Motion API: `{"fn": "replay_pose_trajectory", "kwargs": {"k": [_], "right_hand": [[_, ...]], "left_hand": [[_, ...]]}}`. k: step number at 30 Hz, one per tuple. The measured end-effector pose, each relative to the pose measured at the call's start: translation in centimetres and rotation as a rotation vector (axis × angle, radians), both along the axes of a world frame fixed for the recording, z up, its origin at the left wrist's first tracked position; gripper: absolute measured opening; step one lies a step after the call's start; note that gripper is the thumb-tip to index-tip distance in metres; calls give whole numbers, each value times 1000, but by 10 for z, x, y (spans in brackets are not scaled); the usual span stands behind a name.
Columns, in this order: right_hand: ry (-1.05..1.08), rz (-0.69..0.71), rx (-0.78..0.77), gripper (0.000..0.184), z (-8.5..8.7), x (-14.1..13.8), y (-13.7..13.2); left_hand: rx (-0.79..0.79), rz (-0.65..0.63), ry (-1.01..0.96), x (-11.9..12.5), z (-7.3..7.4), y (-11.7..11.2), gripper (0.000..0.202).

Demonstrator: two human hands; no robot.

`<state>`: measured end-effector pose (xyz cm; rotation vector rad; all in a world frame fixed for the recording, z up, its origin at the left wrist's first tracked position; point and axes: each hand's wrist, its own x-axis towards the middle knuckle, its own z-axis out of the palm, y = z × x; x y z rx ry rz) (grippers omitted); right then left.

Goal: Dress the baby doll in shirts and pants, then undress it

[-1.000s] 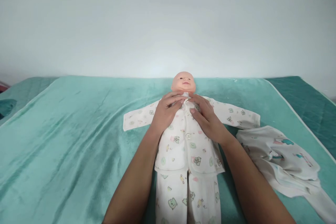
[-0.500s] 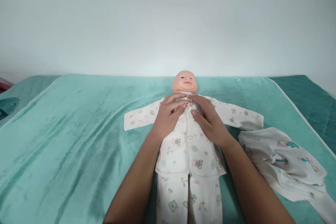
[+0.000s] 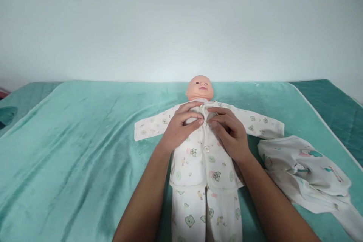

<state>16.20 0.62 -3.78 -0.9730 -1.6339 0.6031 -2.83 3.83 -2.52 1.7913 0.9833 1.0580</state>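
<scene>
A baby doll (image 3: 200,87) lies on its back, dressed in a white baby shirt (image 3: 194,166) printed with small bears and matching trousers (image 3: 188,211). Both of the shirt's sleeves stretch out to the sides. At the chest, my left hand (image 3: 183,124) pinches the front edge near the button line, thumb close to the forefinger. Opposite it, the bent fingers and thumb of my right hand (image 3: 230,130) close on the other side of the same front. A button (image 3: 206,149) shows below my hands. My fingers partly hide the cloth at the chest.
A teal blanket (image 3: 85,151) with some folds covers the surface under the doll. On the right lies a crumpled white printed garment (image 3: 306,170), near the sleeve end. Darker green quilted cloth (image 3: 331,102) shows at the far right, and a pale wall (image 3: 181,26) stands behind.
My right hand has drawn slightly away from my left, its fingers now more bent at the shirt front. A gap shows between the hands along the button line.
</scene>
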Motion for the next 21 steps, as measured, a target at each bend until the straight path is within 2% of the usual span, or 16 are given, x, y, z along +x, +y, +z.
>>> {"fn": "replay_pose_trajectory", "kwargs": {"k": [4, 7, 14, 21], "right_hand": [[-6, 10, 5, 14, 0, 0, -1], [-7, -15, 26, 17, -3, 0, -8], [-100, -45, 23, 37, -8, 2, -28], [-129, -2, 35, 38, -7, 3, -25]], "left_hand": [[1, -108, 32, -7, 1, 1, 13], [4, -137, 34, -9, 1, 2, 14], [75, -114, 48, -6, -1, 3, 14], [137, -52, 74, 0, -2, -2, 8]]}}
